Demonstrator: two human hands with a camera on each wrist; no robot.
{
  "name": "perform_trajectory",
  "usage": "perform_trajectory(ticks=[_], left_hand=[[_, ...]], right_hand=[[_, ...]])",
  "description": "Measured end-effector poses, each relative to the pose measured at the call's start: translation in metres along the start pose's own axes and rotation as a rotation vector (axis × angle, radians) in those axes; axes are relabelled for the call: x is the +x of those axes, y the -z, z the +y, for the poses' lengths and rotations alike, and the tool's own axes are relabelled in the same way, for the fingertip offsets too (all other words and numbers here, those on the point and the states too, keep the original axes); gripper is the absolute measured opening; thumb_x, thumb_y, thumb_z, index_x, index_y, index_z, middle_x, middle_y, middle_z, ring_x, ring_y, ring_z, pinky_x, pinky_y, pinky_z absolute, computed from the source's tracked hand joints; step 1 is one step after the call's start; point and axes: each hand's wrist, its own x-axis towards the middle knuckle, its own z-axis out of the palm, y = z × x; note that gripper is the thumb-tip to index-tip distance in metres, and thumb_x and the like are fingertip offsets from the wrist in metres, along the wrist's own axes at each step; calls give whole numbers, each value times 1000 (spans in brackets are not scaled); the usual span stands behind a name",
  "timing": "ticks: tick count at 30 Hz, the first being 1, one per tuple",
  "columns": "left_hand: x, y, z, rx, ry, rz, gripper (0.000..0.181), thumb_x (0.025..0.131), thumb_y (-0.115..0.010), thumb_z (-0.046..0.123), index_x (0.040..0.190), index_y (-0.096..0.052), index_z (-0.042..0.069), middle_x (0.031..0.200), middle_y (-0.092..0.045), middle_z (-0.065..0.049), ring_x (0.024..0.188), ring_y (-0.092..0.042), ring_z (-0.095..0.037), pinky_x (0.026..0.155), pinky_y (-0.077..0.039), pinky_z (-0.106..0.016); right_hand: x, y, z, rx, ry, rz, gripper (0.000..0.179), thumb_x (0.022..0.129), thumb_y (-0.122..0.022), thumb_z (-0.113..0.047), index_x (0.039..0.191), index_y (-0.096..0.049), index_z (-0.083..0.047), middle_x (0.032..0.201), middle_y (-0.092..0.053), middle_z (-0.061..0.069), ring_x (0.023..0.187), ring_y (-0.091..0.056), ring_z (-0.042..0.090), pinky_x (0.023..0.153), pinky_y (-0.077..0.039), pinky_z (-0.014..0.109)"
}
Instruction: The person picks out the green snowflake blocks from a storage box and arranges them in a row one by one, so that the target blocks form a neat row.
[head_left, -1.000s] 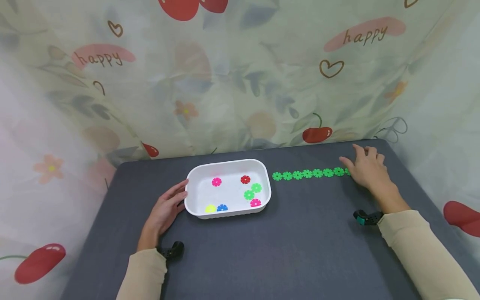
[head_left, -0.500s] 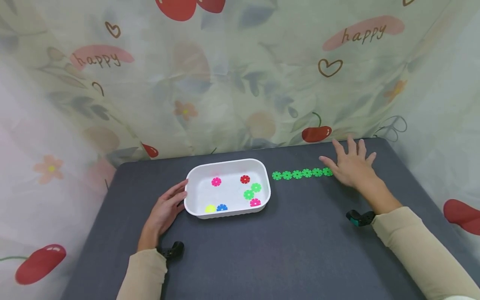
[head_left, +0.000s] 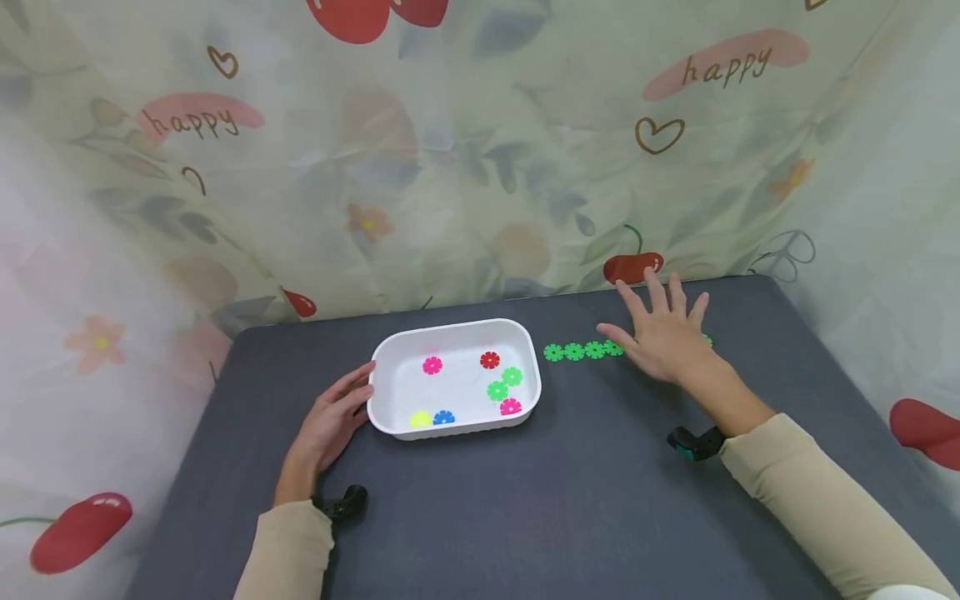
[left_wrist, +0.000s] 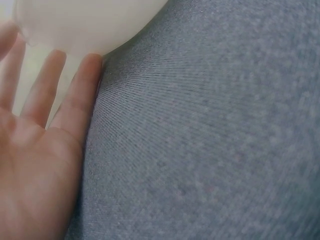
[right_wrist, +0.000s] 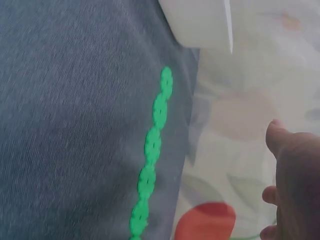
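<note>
A white rectangular tray [head_left: 450, 333] stands on the table, with several flower-shaped plastic discs in it. Pink discs [head_left: 432, 365], a red disc [head_left: 490, 360], green discs [head_left: 497, 391], a yellow disc [head_left: 422, 419] and a blue disc [head_left: 444, 417] lie apart inside. My left hand [head_left: 330, 425] touches the tray's left end, its fingers extended against the wall. Right of the tray runs a straight chain of linked green discs [head_left: 573, 352]. My right hand [head_left: 663, 340] hovers over that chain with fingers spread, holding nothing and hiding the chain's middle part.
The dark grey table [head_left: 525, 517] ends at the back against a patterned curtain [head_left: 465, 167]. A black wrist device [head_left: 697, 443] sits at my right wrist, another black device [head_left: 347, 503] at my left.
My right hand has moved left along the green chain, from its right end towards its middle, with its fingers spreading wide. The left hand and tray have stayed put.
</note>
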Motion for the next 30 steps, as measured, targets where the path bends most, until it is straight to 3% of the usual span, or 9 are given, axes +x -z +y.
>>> perform_trajectory(ticks=[9, 30], left_hand=[[-2, -1, 2, -9, -3, 7, 61, 102, -63, 26, 158, -39, 20, 167, -32, -2, 151, -33, -19, 125, -29, -48], [-3, -2, 1, -5, -13, 13, 60, 103, -62, 25, 158, -40, 20, 168, -31, -3, 153, -31, -22, 125, -29, -50]], right_hand=[[3, -7, -23, -16, 69, 13, 86, 99, -42, -69, 165, -18, -20, 172, 0, 22, 156, 7, 53, 114, 10, 80], [1, -38, -65, -11, 202, 43, 81, 99, -46, -67, 164, -22, -25, 172, -6, 17, 158, -1, 48, 118, 3, 77]])
